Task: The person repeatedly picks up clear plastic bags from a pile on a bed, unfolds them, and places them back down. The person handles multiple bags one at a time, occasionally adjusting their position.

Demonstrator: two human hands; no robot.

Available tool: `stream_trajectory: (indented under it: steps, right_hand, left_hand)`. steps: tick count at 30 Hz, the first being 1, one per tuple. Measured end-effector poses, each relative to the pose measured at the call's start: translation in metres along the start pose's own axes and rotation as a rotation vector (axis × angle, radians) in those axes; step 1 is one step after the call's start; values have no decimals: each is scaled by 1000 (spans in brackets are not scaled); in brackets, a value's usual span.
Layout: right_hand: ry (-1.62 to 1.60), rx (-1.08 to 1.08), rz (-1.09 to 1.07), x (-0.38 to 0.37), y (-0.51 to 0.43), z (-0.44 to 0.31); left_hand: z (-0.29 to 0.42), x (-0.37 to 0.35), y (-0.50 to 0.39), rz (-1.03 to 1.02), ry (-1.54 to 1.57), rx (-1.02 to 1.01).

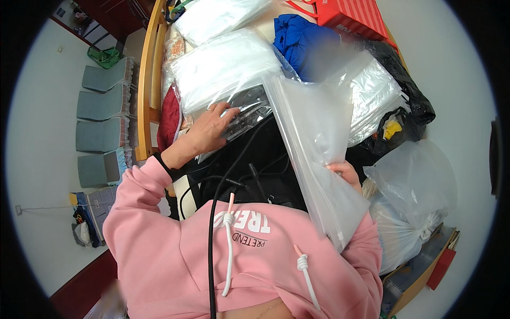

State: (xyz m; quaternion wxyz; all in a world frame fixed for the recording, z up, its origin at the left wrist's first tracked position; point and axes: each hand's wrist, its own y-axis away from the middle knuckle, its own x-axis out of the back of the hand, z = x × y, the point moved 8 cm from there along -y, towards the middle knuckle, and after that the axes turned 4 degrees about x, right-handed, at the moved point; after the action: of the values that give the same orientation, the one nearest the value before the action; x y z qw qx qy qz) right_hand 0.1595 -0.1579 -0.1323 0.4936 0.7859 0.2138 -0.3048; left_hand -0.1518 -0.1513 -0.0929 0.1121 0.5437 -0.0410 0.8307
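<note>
My right hand [346,174] grips the edge of several frosted plastic zip bags [310,127], its thumb on top. They hang slanted in front of my chest, and their lower corner is against my pink hoodie [255,271]. My left hand [213,123], fingers apart, lies over the near edge of a transparent plastic wrapper [249,109]. That wrapper encloses a thick stack of white-looking plastic bags [223,71]. Beneath both hands is a black fabric item [243,159] with black cables [255,175] across it.
A wooden bed rail [149,79] runs along the left. Beyond the bags lie a blue puffer jacket [293,44] and a red striped bag [354,18]. To the right are another bag stack [374,95], a black plastic bag [418,99] and a knotted white bag [406,231]. Grey chairs [97,103] stand left.
</note>
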Motion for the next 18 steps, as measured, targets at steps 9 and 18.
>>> stream_trajectory:
  steps: [9,18]
  right_hand:
    - [254,13,37,2,0,0]
    - [289,114,-28,-17,4,-23]
  left_hand:
    - [-14,44,-21,436,286,131]
    - [17,95,-27,779,279,21]
